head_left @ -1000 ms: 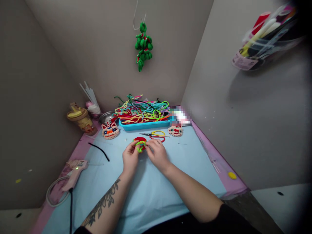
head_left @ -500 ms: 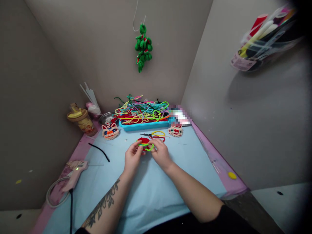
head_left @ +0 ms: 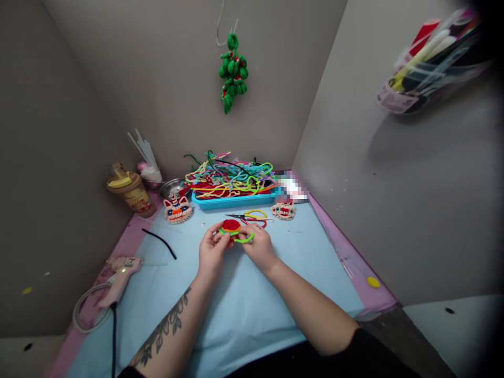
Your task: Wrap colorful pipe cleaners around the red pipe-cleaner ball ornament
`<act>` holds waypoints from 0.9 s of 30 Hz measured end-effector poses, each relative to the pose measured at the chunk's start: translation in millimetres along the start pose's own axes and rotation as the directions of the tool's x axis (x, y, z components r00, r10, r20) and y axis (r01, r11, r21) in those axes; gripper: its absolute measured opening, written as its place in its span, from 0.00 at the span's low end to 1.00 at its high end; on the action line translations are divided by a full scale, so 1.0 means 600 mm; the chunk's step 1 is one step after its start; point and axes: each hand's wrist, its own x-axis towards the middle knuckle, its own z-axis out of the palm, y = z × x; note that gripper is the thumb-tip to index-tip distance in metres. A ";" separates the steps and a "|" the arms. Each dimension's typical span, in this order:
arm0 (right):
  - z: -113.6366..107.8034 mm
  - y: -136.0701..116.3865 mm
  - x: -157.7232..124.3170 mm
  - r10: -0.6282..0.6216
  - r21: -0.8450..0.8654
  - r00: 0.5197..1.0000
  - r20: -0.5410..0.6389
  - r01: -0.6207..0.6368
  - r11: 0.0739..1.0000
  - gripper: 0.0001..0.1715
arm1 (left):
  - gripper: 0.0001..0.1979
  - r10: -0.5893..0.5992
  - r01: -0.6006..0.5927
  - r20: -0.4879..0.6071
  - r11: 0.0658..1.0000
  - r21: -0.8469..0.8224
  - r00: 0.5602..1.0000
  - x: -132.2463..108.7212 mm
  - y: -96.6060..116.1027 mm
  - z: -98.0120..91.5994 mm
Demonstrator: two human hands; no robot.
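Over the middle of the light blue table mat (head_left: 236, 304), my left hand (head_left: 210, 252) and my right hand (head_left: 258, 248) meet around a small red pipe-cleaner disc (head_left: 231, 226). A lime green pipe cleaner (head_left: 244, 240) curves along the disc's lower edge between my fingertips. Both hands pinch this piece, left on the left side, right on the right end of the green strand. Just behind it lie small scissors with yellow and red handles (head_left: 249, 216).
A blue tray (head_left: 232, 201) piled with coloured pipe cleaners stands at the back. Two small finished faces (head_left: 177, 210) (head_left: 283, 211) flank it. A glue gun (head_left: 120, 273) with cable lies left, near a black pipe cleaner (head_left: 159, 242). A cup (head_left: 132, 193) stands far left. A green ornament (head_left: 232, 71) hangs on the wall.
The green pipe cleaner went from a bunched loop over the red disc to a curve stretched under it toward the right. Both hands shifted slightly away from me.
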 end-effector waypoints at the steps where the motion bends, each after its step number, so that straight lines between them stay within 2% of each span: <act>1: 0.000 -0.001 0.000 -0.012 -0.002 1.000 0.000 0.012 1.000 0.10 | 0.28 -0.005 0.005 -0.004 1.000 -0.005 1.000 0.001 0.000 0.000; 7: -0.002 -0.005 0.004 -0.110 -0.018 0.994 -0.023 0.110 0.994 0.09 | 0.33 -0.002 0.000 -0.070 1.000 -0.028 0.998 0.003 -0.001 0.002; 11: -0.002 -0.004 0.005 -0.129 -0.037 0.991 -0.022 0.129 0.991 0.09 | 0.34 0.009 -0.013 -0.073 0.999 -0.048 0.997 0.003 -0.003 0.004; 21: 0.004 0.003 0.003 -0.021 0.061 0.998 -0.063 0.024 0.998 0.09 | 0.43 0.033 -0.033 0.008 0.999 0.034 0.999 0.006 -0.003 0.001; 27: 0.005 0.007 0.005 -0.019 0.069 0.999 -0.035 0.022 0.997 0.09 | 0.47 0.051 -0.056 0.051 0.992 0.110 0.997 0.006 0.000 0.003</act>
